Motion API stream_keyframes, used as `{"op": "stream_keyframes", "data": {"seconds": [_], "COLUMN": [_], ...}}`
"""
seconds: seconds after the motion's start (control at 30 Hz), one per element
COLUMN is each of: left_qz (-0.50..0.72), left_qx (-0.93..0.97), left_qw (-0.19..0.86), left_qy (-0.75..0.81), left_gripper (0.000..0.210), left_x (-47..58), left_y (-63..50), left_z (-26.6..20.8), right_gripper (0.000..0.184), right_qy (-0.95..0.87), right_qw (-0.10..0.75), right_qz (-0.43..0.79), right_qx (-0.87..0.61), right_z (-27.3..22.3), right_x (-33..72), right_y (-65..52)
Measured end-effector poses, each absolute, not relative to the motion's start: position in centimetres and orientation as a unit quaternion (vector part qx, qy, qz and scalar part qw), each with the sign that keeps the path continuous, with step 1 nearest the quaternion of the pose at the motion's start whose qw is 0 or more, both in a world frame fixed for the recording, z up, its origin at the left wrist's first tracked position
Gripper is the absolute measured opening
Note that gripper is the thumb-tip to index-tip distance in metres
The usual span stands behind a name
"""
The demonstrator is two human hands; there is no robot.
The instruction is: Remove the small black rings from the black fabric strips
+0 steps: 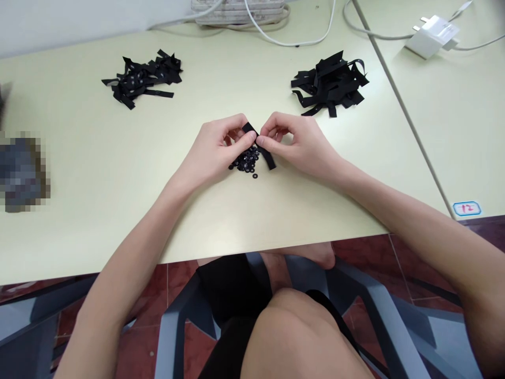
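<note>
Both hands meet over the middle of the table, pinching one short black fabric strip [266, 156]. My left hand [221, 141] is closed on the strip's upper part between thumb and fingers. Close beside it, my right hand [294, 136] pinches the strip's edge near its middle; whether a small piece is also between those fingertips is hidden. The strip's lower end hangs free toward me. Just below the left fingers lies a small heap of black ring-shaped discs [246, 162], some with a pale mark, with one disc [255, 176] apart at the near side.
Black strips form a pile [144, 78] at the back left, some with pale dots, and another pile [330, 84] at the back right. A power strip [239, 11], cables and a white charger [432, 36] lie at the back. A blurred object [21, 171] is at left.
</note>
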State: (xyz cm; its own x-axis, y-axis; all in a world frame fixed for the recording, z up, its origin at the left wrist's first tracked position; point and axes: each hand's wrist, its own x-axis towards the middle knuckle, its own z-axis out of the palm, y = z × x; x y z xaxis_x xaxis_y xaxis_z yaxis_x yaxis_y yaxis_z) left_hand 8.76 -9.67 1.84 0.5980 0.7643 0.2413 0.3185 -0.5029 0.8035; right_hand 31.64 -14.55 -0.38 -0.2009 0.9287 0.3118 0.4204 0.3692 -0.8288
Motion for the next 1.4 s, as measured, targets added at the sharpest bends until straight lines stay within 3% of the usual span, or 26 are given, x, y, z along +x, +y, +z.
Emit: {"op": "stream_keyframes", "data": {"seconds": [0.43, 0.87, 1.0, 1.1, 1.2, 1.4], "left_qz": [0.282, 0.315, 0.329, 0.329, 0.341, 0.356], "left_qx": [0.814, 0.794, 0.782, 0.776, 0.769, 0.737], "left_qw": [0.368, 0.381, 0.376, 0.368, 0.314, 0.092], "left_qy": [0.350, 0.353, 0.372, 0.391, 0.440, 0.567], "left_gripper": [0.029, 0.026, 0.028, 0.035, 0.045, 0.047], "left_x": [8.8, 8.7, 8.4, 7.8, 6.1, 0.6], "left_y": [-9.8, -9.5, -8.5, -6.9, -4.8, -1.4], "left_z": [1.7, 2.1, 1.4, 0.8, 0.5, -0.3], "right_gripper": [0.018, 0.028, 0.026, 0.031, 0.040, 0.044], "right_qy": [-0.743, -0.670, -0.610, -0.567, -0.502, -0.413], "right_qw": [0.402, 0.473, 0.580, 0.611, 0.646, 0.679], "right_qz": [0.258, 0.332, 0.209, 0.113, 0.085, 0.069], "right_qx": [-0.468, -0.467, -0.499, -0.540, -0.569, -0.603], "right_z": [-1.3, -0.3, 0.3, 0.2, -0.9, -3.1], "right_x": [31.8, 32.7, 35.1, 37.9, 40.5, 42.4], "right_y": [-14.3, -13.5, -11.6, -10.1, -8.6, -7.5]}}
